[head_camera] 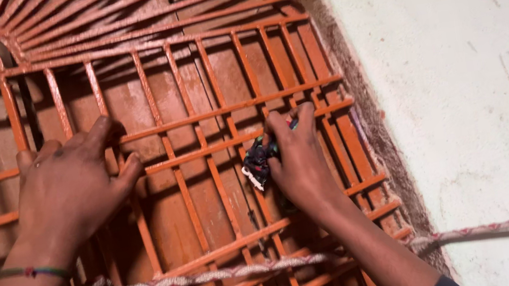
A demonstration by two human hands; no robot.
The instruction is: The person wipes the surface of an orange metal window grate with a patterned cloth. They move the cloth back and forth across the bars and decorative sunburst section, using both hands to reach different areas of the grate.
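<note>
Broadly, largest first:

Wall: you have the pale plaster wall [456, 68] on your right, with a rough, stained edge where it meets the opening.

Grille: the orange metal grille [197, 114] fills the arched opening; behind its bars are closed shutters, so there is little depth for fingers to pass through.

Rope: a braided rope [220, 274] runs across the lower grille and on over the wall, below both your wrists.

Left hand: your left hand [71, 185] lies spread on the bars, fingers hooked over one crossbar, holding nothing else. A thread band [30, 272] sits on that wrist.

Right hand: your right hand [296, 157] is closed around a dark cloth [257, 162], pressing it against a bar right of centre.

Cloth: bunched, dark with a pale edge, touching the grille between your thumb and fingers.

Risk: I judge the cloth could snag on a bar joint or slip from your grip and drop behind the rope; fingertips could also pinch in the narrow gaps near the right edge.

Room: the bars crowd together toward the wall; the squares between your hands are wider and freer. The rope limits downward travel.
</note>
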